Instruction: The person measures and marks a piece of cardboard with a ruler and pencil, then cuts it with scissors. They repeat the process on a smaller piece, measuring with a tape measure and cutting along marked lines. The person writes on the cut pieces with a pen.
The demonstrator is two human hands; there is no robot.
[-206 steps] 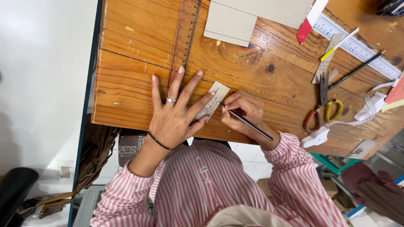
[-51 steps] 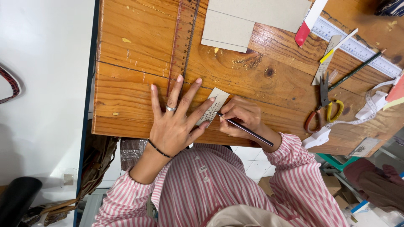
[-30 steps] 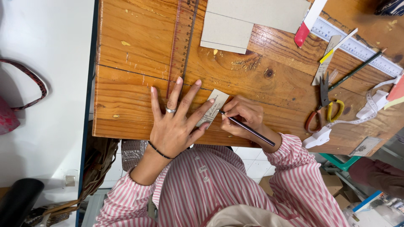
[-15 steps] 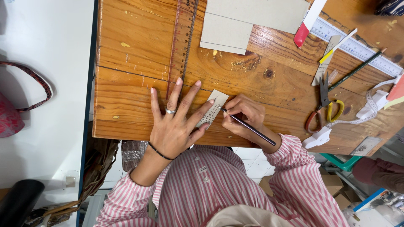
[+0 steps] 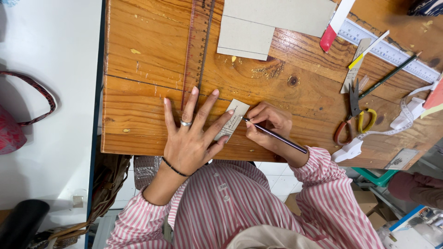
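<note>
My left hand (image 5: 191, 134) lies flat with fingers spread on the wooden table (image 5: 138, 78), pressing down a small grey card strip (image 5: 235, 116) near the table's front edge. A ring sits on one finger and a dark band on the wrist. My right hand (image 5: 270, 127) grips a dark pencil (image 5: 277, 136), whose tip touches the strip's right edge. A long transparent red ruler (image 5: 197, 41) runs from my left fingertips toward the far side.
Grey cardboard sheets (image 5: 258, 27) lie at the far middle. To the right are scissors (image 5: 354, 113), a white ruler (image 5: 392, 54), a red-tipped cutter (image 5: 336, 25), a green pencil (image 5: 390, 75) and a measuring tape (image 5: 406, 113). A red bag (image 5: 14, 129) sits on the floor at left.
The pencil tip has shifted slightly along the strip's edge. My left hand stays pressed in place. A red bag has come into view on the floor at left.
</note>
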